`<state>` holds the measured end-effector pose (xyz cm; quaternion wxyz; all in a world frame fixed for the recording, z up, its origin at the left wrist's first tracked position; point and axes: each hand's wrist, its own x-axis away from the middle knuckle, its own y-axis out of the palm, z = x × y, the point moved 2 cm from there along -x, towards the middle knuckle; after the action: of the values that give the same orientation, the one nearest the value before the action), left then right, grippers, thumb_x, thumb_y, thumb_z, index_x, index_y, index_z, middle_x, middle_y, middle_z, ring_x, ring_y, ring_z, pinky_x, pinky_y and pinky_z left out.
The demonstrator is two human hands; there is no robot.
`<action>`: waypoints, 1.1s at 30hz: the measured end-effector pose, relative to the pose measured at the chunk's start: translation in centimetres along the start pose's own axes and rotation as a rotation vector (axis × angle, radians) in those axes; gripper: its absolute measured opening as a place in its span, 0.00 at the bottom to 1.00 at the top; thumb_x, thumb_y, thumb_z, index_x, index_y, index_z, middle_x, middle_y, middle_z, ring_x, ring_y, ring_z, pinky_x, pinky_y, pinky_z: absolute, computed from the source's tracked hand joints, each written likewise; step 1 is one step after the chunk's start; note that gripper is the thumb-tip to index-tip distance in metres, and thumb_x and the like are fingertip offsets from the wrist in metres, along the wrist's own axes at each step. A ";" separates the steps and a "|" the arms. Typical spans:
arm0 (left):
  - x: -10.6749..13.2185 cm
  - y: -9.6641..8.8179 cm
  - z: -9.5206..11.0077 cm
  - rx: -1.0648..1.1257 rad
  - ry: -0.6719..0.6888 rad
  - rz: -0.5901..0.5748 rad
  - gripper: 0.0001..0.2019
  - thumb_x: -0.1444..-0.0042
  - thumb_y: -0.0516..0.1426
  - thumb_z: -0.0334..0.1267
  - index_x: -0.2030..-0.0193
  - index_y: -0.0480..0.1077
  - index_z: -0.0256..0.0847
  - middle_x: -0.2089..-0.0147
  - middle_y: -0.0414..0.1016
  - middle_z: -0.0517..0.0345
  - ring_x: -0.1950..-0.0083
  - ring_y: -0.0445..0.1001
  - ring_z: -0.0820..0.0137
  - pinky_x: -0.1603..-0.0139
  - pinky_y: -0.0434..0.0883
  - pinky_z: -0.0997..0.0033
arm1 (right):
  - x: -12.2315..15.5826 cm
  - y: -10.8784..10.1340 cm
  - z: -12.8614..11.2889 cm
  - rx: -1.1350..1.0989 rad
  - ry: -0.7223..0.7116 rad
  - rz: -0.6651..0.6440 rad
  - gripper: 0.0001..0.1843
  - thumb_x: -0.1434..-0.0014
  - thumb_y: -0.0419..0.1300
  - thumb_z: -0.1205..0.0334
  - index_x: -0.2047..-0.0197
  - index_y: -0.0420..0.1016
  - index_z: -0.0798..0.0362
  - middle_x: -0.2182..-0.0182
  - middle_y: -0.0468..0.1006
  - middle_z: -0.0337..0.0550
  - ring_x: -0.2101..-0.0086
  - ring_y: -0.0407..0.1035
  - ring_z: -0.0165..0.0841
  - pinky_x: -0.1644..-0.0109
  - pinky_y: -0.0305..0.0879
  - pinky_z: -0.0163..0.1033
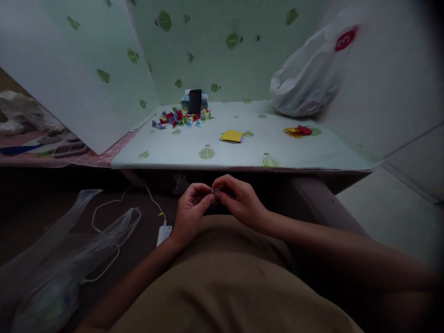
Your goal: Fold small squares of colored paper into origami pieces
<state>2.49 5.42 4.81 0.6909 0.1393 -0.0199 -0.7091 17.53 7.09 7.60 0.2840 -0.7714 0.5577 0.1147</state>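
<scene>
My left hand (190,206) and my right hand (237,199) meet below the table's front edge, above my lap. Both pinch a tiny bluish piece of folded paper (213,190) between their fingertips. On the table beyond lie a pile of small coloured folded paper pieces (180,118), a stack of yellow paper squares (231,136) and a small heap of red and yellow pieces (298,132).
The table (243,155) has a pale green patterned cover with screens behind. A black phone (194,101) stands at the back, a white plastic bag (305,83) at the right. Clear plastic bags (69,249) and a white cable (111,231) lie on the floor, left.
</scene>
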 end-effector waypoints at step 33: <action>0.5 -0.5 -0.8 -0.055 -0.120 -0.017 0.10 0.46 0.63 0.42 0.63 0.70 0.40 0.75 0.64 0.65 0.77 0.58 0.79 0.78 0.54 0.78 | -0.2 0.0 -0.2 0.140 -0.035 -0.114 0.06 0.44 0.55 0.74 0.66 0.66 0.53 0.70 0.70 0.39 0.70 0.63 0.29 0.67 0.60 0.35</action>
<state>2.18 5.10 3.89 0.6861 0.0778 -0.0405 -0.7222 17.47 7.11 7.87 0.3531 -0.7781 0.5145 0.0726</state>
